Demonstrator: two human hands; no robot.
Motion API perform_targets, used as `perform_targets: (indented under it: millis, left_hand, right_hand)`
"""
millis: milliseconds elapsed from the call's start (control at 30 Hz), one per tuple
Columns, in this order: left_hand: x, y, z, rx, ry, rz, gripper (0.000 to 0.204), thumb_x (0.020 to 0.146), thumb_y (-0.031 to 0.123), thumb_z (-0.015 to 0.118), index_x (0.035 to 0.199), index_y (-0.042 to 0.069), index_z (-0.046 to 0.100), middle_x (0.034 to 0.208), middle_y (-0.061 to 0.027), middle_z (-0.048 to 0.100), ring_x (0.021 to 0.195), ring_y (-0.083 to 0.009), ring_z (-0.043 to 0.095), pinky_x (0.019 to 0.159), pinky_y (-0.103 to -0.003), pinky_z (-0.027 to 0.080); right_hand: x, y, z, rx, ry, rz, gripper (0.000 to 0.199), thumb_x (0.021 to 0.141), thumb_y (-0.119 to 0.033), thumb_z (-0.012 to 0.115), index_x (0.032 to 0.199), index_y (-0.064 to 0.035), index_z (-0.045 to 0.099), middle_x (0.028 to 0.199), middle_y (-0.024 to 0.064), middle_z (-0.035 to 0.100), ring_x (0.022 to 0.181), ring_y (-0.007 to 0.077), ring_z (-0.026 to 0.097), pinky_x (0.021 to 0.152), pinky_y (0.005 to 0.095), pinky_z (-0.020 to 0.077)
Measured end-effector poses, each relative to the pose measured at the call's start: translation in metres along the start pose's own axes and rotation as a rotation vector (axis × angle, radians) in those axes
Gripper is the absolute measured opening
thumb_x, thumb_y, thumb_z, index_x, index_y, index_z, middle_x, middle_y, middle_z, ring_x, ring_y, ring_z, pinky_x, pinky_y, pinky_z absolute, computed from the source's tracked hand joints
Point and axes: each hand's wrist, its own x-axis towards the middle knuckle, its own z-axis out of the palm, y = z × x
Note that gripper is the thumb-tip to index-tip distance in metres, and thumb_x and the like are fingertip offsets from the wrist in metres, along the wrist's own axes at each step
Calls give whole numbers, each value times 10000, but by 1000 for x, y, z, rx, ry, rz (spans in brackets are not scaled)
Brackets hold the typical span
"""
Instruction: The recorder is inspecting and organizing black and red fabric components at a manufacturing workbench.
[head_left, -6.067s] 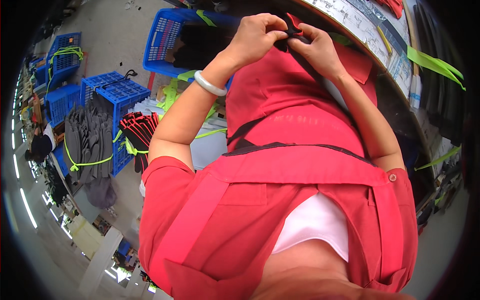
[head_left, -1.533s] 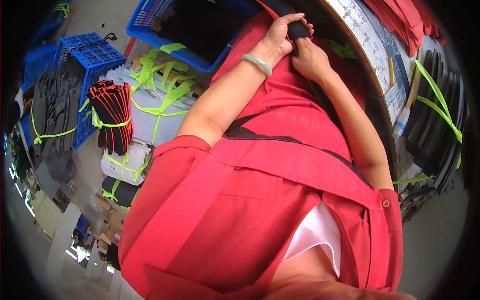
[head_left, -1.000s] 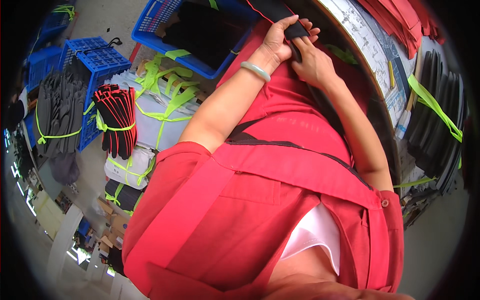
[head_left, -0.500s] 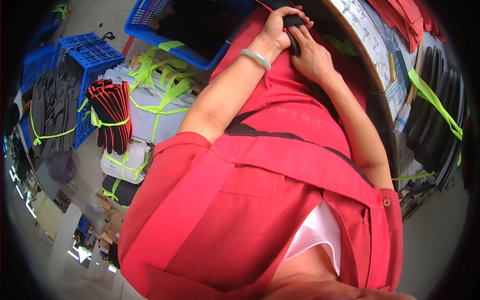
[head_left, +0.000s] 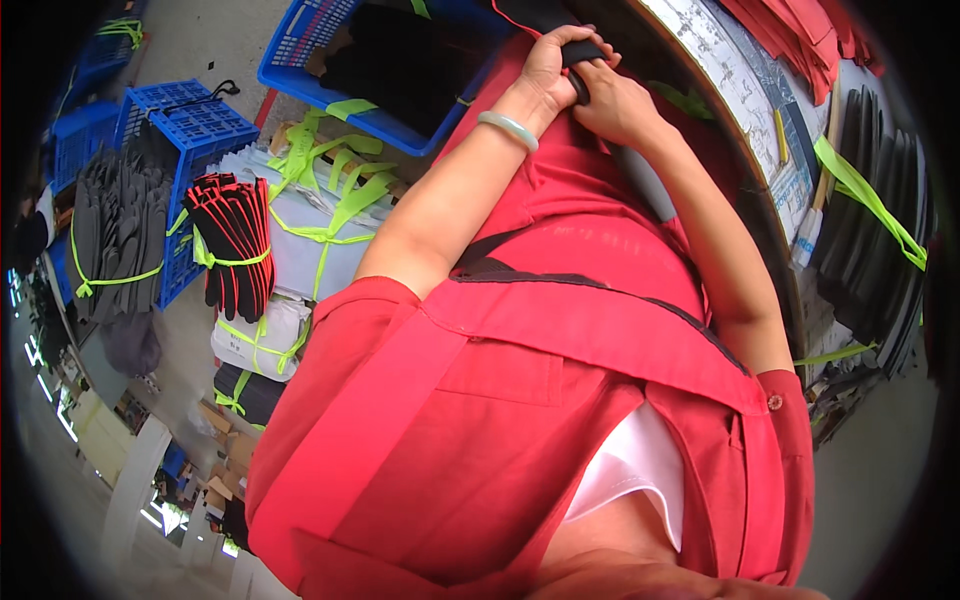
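In front of my red apron (head_left: 560,190), both hands are close together at the top of the view. My left hand (head_left: 550,72), with a pale bangle (head_left: 508,128) on its wrist, has its fingers curled round a black cloth piece (head_left: 580,52). Against it on the right, my right hand (head_left: 612,105) is closed on the same cloth, its fingertips partly hidden. A grey strip (head_left: 645,180) shows beneath my right wrist; whether it joins the black cloth I cannot tell.
Left of me stand a blue crate (head_left: 350,105) with dark pieces inside, a bundle of red-edged black pieces (head_left: 232,245) and a grey bundle (head_left: 120,230), tied with yellow-green strips. On the right is a worn white tabletop (head_left: 720,90) with a stack of black pieces (head_left: 875,220).
My hands have shifted slightly, with the black cloth still between them. The grey strip now shows beneath my right wrist. The crate and bundles sit a little lower and further right in view.
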Motion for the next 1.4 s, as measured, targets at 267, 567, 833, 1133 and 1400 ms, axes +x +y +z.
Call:
perform_targets:
  millis: [267, 567, 833, 1133, 1400]
  left_hand:
    - [12, -2, -15, -97, -98, 3, 130, 837, 120, 592, 894, 5, 572, 796, -124, 609, 793, -293, 616, 869, -468, 521]
    - [11, -10, -8, -42, 15, -18, 130, 827, 145, 656, 811, 33, 592, 748, -105, 616, 752, -276, 630, 805, -483, 546]
    - [12, -7, -14, -51, -69, -2, 116, 816, 121, 653, 809, 27, 585, 722, -103, 607, 703, -265, 615, 784, -479, 556]
    - [-11, 4, 9, -125, -3, -88, 244, 909, 279, 627, 917, 36, 609, 842, -109, 658, 856, -281, 650, 829, -438, 543]
    - [5, -1, -6, -114, -76, -108, 116, 851, 141, 641, 836, 38, 589, 754, -93, 625, 744, -257, 628, 811, -444, 546]
  right_hand:
    - [-4, -21, -12, -6, 56, 2, 487, 757, -131, 533, 1242, -158, 503, 1287, 98, 541, 967, 368, 633, 796, 480, 529]
    - [-8, -3, -6, 12, 54, -25, 433, 736, -144, 566, 1163, -108, 499, 1175, 136, 578, 952, 386, 617, 784, 482, 515]
    - [-37, -12, 0, 77, 210, -92, 539, 740, -136, 566, 1273, -171, 485, 1292, 80, 521, 949, 363, 634, 770, 471, 534]
    - [-34, -7, -3, 44, 116, -46, 495, 749, -135, 560, 1238, -143, 485, 1284, 89, 528, 960, 382, 622, 782, 481, 524]
    - [-9, -8, -6, -7, 51, -34, 495, 720, -156, 573, 1207, -107, 499, 1262, 137, 549, 936, 390, 628, 790, 486, 516]
